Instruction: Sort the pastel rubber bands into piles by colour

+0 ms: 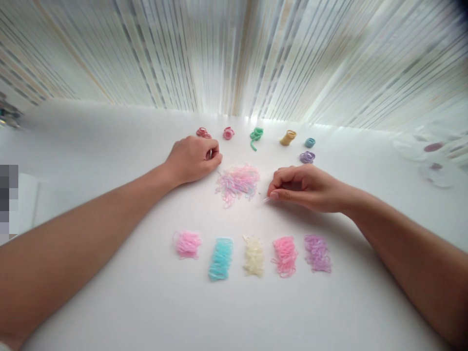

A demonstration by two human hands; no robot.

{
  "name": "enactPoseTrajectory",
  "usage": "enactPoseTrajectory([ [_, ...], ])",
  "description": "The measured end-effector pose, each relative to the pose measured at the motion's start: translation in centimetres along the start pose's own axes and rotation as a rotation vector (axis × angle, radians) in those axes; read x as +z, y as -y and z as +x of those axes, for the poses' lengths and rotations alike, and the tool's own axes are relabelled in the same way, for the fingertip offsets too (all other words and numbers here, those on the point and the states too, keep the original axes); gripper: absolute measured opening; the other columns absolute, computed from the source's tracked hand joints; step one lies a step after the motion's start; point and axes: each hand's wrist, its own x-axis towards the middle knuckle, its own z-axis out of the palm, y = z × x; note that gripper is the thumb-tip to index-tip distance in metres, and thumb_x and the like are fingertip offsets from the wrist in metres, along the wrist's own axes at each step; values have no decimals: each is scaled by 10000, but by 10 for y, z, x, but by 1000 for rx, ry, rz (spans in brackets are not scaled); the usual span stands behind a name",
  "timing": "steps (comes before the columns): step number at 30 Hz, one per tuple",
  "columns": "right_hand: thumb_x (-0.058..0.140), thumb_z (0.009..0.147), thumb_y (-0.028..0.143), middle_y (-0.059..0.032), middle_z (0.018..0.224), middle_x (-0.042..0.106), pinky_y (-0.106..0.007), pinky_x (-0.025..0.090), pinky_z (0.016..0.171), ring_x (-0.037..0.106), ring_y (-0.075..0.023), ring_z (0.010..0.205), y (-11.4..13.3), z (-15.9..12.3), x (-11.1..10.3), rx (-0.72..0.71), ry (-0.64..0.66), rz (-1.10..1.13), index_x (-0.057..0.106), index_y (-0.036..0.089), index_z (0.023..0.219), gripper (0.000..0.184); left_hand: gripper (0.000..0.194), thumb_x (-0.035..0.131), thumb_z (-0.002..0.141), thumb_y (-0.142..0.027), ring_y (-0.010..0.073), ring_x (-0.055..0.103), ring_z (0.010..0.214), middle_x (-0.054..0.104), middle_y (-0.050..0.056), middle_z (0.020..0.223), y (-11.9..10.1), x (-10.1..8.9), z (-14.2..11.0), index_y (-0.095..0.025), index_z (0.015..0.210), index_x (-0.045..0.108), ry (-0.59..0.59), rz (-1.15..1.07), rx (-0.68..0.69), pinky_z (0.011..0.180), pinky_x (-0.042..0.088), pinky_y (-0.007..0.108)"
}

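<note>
My right hand (305, 187) is pinching a thin, pale, see-through strand (265, 199) just right of a loose pile of pastel elastic bands (239, 181). On the pile's left, my left hand (193, 158) rests near the table with thumb and fingers curled together; whatever they may hold is hidden. Nearer to me lie separate bunches of thin bands: light pink (188, 244), turquoise (221, 258), cream (253, 257), brighter pink (285, 256) and purple (317, 253).
Along the back sit small coiled bundles: red (202, 132), partly behind my left hand, pink (228, 133), green (257, 134), yellow (288, 138), blue (310, 142) and lilac (307, 157). A striped curtain (234, 53) hangs behind the white table (164, 307). Clear round objects (437, 175) stand far right.
</note>
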Motion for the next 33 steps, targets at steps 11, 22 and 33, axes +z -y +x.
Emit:
enactPoseTrajectory([
  [11,790,967,516,-48,746,790,-342,475,602,649,-204,664,74,-13,47,44,-453,-345,842,249,819,309,237,575,965,-347,280,745,948,809,73,966,-1,5,-1,-207,921,761,2,-16,25,793,472,389],
  [22,728,944,90,8,700,732,-340,463,708,629,-154,630,110,6,114,-282,-444,-584,807,192,829,173,243,570,995,-356,306,772,991,819,74,1006,-1,7,-1,-215,967,766,4,-11,42,833,516,414],
  [33,625,1067,110,-27,712,669,-379,350,733,562,-208,699,96,10,150,-412,-440,-732,793,146,834,289,245,573,993,-344,306,770,978,821,81,990,-1,11,-2,-208,972,776,-22,-15,54,841,521,415],
])
